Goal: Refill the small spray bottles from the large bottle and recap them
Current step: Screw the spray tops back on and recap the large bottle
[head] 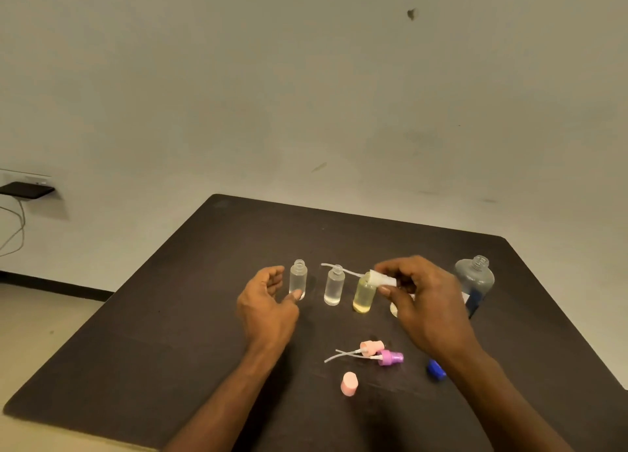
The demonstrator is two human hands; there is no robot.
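A dark table (190, 315) carries the work. Just right of the grip, partly behind the right hand (424, 302), stands the large bottle (475, 281), uncapped. That hand pinches a white spray head (382, 279) — its tube trailing left — just above the yellowish bottle (363, 293). Two clear small bottles (298, 280) stand further left, where the left hand (268, 302) rests, fingers relaxed. Below the grip lie pink spray heads (377, 352) and a pink cap (349, 383).

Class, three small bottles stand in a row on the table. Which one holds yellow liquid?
The rightmost small bottle, beside the right hand. The other two small bottles look clear.
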